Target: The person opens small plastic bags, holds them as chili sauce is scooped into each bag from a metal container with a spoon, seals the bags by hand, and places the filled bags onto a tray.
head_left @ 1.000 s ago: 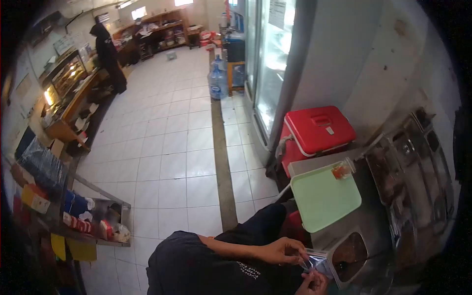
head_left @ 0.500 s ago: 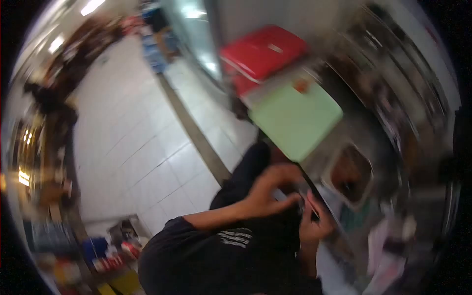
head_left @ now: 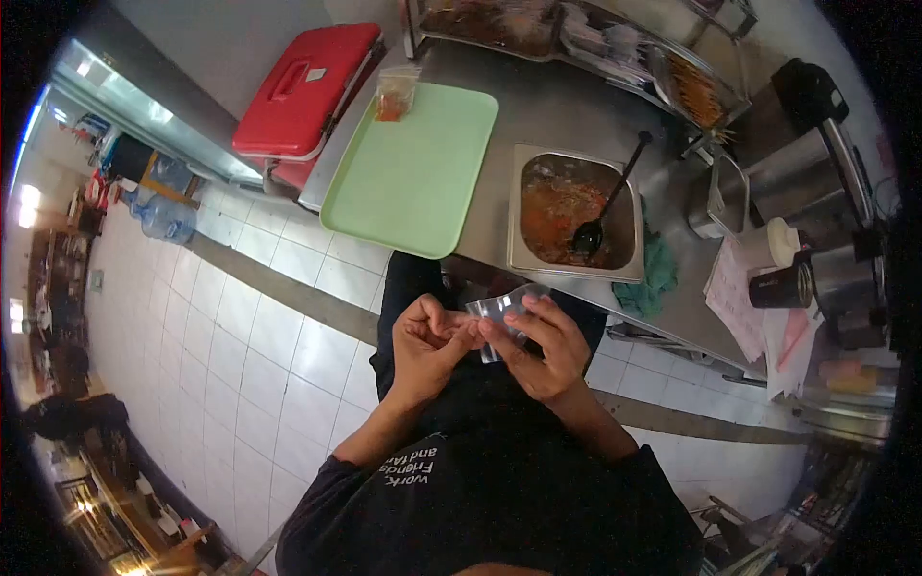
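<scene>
A small clear plastic bag (head_left: 501, 307) is held between my two hands, in front of my body. The fingers of my right hand (head_left: 547, 348) are closed around its right side. At the bag's left edge, my left hand (head_left: 429, 348) pinches with thumb and bent fingers. No contents show in the bag. Just beyond my hands on the steel counter, a metal pan (head_left: 514, 226) holds a reddish sauce with solid bits, and a black ladle (head_left: 615, 192) rests in it. A light green tray (head_left: 413, 173) lies to its left, with a filled clear bag (head_left: 394, 96) of orange-red food at its far corner.
A red cooler box (head_left: 312, 86) stands left of the counter (head_left: 480, 82). Beside the pan lies a green cloth (head_left: 658, 278). A raised rack (head_left: 576, 53) holds trays of food. Papers (head_left: 735, 298) and a dark cup (head_left: 780, 286) sit at the right.
My view has swung to the right, bringing the counter to the middle, and the blur is gone. The hands remain together, and the clear bag between them now shows plainly.
</scene>
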Available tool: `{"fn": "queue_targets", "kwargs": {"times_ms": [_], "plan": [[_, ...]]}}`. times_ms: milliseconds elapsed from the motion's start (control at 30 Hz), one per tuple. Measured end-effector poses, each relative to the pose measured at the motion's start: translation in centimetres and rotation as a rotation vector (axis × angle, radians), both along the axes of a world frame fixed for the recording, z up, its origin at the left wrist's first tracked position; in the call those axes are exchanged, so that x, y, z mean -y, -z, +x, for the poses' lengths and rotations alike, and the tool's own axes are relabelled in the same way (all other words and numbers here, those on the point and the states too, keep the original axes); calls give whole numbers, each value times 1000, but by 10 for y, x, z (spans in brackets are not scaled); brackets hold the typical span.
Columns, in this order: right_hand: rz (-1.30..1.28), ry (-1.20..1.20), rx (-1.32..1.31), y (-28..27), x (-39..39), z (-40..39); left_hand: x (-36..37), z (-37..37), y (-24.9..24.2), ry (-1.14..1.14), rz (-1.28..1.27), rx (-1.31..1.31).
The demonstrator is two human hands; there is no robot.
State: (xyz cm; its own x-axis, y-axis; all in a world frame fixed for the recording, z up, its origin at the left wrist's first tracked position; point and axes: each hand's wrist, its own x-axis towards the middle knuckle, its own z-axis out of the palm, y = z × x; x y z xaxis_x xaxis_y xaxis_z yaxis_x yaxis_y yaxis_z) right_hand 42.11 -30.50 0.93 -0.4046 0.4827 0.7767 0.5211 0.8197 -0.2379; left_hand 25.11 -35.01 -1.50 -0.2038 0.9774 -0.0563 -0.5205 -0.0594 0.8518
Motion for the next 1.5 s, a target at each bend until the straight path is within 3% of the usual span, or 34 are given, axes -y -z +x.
{"fn": "queue_targets", "kwargs": {"times_ms": [33,167,267,300,400,500,600,633,733,833,1000,1033,1133,1333,1500], "plan": [[10,18,-7,-1,-1,-1,-2,-2,1,-7,17,-27],[-351,-113,41,-28,6,3,-5,-11,12,-19,39,-89],[-530,-220,-20,5,13,5,-5,-16,15,133,98,-112],[-553,-244,-95,4,12,4,-4,-17,18,138,89,-174],[-962,-365,-89,-2,7,12,-5,-25,27,201,148,-206],[-1083,-469,-200,-1,-1,22,-3,-25,27,249,165,-265],[-1026,-364,-100,-7,-2,22,-6,-12,15,225,151,-281],[-812,-277,14,-1,0,20,-6,-10,13,199,174,-367],[-630,-91,263,13,5,10,-2,-4,18,104,144,-576],[-694,-35,460,36,13,2,-2,8,22,20,53,-645],[-652,-41,527,63,13,-6,4,6,39,160,-61,-790],[-634,-40,530,67,13,-6,2,8,35,188,13,-825],[-618,-13,566,78,13,-8,3,11,49,190,-114,-879],[-562,108,587,96,16,-14,5,13,64,145,-75,-1110],[-563,166,612,124,17,-16,3,7,103,229,-134,-1227]]}}
